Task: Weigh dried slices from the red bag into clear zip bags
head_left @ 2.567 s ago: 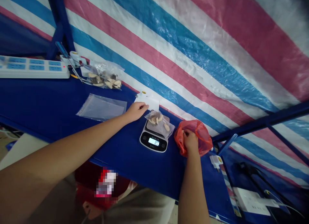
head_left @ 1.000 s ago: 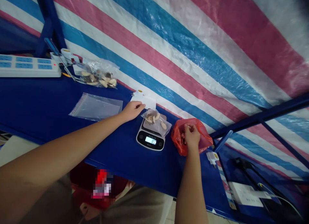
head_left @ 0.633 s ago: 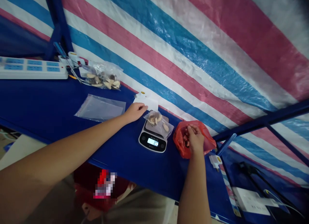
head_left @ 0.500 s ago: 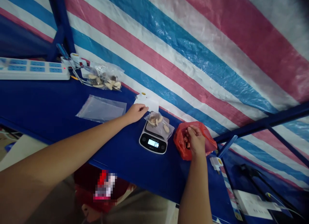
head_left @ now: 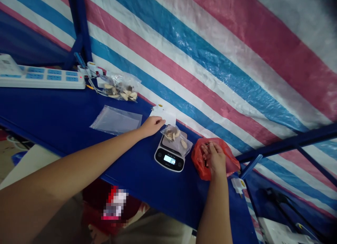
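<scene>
The right hand (head_left: 215, 156) reached into the red bag (head_left: 228, 159), its grip seemingly pinching pieces, while the open left hand (head_left: 152, 125) steadied the clear pouch (head_left: 177, 138) on the scale (head_left: 170, 156); add gently.

Single head-worn view, looking forward and down along both forearms onto a blue table (head_left: 65, 114). The frame is rolled: the table's near edge runs from the left margin down to the lower right, and its far edge meets a striped tarpaulin (head_left: 210, 61) that fills the upper half. The camera sits close above the near edge; the left hand (head_left: 152, 125) and right hand (head_left: 215, 159) lie near the far edge, flanking a scale (head_left: 171, 156). No second view shares the scene.
</scene>
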`<state>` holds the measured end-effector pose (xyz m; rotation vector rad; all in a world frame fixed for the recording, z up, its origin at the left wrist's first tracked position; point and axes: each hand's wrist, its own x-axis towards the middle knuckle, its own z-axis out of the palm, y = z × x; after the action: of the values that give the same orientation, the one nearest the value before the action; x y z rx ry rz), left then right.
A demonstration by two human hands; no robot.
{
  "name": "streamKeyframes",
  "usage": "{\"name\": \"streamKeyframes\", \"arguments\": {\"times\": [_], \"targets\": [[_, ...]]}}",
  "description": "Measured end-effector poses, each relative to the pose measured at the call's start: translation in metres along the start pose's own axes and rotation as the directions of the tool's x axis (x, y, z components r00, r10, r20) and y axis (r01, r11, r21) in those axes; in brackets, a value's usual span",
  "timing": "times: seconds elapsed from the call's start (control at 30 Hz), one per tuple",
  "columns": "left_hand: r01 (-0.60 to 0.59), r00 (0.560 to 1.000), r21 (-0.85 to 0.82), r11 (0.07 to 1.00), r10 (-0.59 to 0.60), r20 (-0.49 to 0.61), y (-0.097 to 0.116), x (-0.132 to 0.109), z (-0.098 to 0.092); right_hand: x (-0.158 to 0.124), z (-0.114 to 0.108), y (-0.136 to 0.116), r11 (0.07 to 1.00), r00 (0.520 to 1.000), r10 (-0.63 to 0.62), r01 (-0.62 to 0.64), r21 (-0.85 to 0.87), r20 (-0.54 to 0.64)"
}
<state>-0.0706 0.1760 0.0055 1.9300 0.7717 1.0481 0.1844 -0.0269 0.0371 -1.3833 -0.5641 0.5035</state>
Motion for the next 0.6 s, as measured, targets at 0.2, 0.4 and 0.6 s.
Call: {"name": "streamKeyframes", "arguments": {"times": [0.2, 0.4, 0.6], "targets": [[0.004, 1.0, 0.006, 1.0, -0.004, 0.007, 0.001, 0.0, -0.001, -0.004, 0.0, -0.008, 1.0, 0.997, -0.02, 0.019, 0.006, 0.078], [0.007, 1.0, -0.004, 1.0, -0.007, 0.015, 0.0, 0.0, 0.0, -0.008, -0.01, -0.02, 0.998, 0.994, 0.045, -0.048, 0.029, 0.095], [0.019, 1.0, -0.006, 1.0, -0.019, 0.012, 0.0, 0.0, 0.0, -0.022, -0.002, -0.028, 0.983, 0.911, 0.162, -0.115, -0.144, 0.38]]}}
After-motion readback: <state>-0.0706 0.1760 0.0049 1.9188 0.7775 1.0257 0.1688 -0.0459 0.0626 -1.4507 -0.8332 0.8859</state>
